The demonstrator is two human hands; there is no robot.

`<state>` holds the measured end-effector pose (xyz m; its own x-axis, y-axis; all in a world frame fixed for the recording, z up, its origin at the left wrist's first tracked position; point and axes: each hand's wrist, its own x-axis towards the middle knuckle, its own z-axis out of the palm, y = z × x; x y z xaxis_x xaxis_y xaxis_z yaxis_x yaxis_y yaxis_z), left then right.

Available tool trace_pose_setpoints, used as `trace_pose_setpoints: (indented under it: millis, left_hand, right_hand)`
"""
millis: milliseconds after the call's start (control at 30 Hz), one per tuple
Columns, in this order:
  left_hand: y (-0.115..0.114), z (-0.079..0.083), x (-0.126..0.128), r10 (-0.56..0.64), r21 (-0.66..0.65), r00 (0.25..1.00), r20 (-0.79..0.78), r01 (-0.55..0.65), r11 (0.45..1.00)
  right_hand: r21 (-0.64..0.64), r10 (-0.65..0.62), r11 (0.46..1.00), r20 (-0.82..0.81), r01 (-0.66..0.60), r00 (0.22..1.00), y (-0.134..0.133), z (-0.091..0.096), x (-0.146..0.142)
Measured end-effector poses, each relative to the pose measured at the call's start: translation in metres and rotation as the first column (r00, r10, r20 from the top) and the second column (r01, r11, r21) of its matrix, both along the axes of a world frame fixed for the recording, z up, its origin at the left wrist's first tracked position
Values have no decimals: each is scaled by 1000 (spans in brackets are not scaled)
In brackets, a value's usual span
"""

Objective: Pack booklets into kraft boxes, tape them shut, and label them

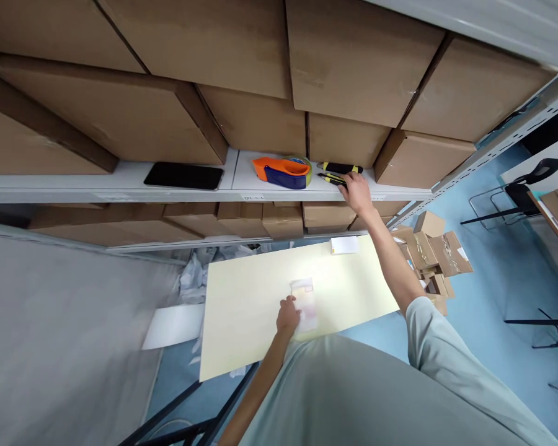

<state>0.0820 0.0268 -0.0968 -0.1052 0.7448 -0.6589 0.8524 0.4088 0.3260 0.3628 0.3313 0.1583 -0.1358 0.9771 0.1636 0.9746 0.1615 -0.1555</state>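
My right hand (357, 193) reaches up to the shelf, its fingers closed on the end of a black and yellow utility knife (331, 179). Just behind it on the shelf lies a second black and yellow utility knife (338, 168). To the left of the knives sits an orange and blue tape dispenser (283, 172) with a roll of tape. Down on the pale yellow tabletop (246, 303), my left hand (288, 314) is closed at the left edge of a flat, whitish-pink packet (305, 305). A small white box (345, 245) lies near the tabletop's far edge.
A black phone (183, 176) lies on the white shelf (242, 162). Brown cardboard boxes (204, 37) fill the racks above and below. Opened cartons (428, 254) are heaped on the blue floor at right, near a black chair (525, 192). Crumpled plastic (193, 275) lies beyond the tabletop's left end.
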Motion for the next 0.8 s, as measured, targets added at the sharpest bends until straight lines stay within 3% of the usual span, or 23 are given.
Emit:
trace_pose_setpoints:
  millis: [133,233,300,400,467,533,633,700,800]
  left_hand:
    - [1,-2,3,-3,-21,1000,23,3,1000]
    - [-7,-11,4,0,-46,998,56,3,999]
    - [-16,-19,0,-11,6,993,119,11,1000]
    - [-30,-31,-14,-17,129,959,282,-20,991]
    - [-39,-38,-30,31,179,933,357,-101,979]
    - [-43,-44,-50,74,253,924,375,-179,951]
    - [-33,-53,-82,84,377,933,349,-222,899]
    - [-17,-58,-100,39,437,941,336,-192,879]
    - [11,-65,-116,-53,476,946,318,-111,873]
  right_hand:
    - [81,32,996,-33,-30,999,-13,-8,12]
    - [184,66,982,-104,-46,992,-42,-28,24]
    - [258,77,966,-191,-25,979,-77,-52,23]
    - [293,17,952,-342,89,939,-157,-104,-3]
    - [181,-106,963,-433,202,895,-224,-144,-38]
    - [-16,-232,967,-474,255,850,-292,-183,-81]
    - [-293,-371,922,-476,254,798,-370,-232,-140]
    - [-407,-405,887,-459,219,790,-398,-253,-170]
    - [-465,-402,865,-418,189,815,-404,-270,-198]
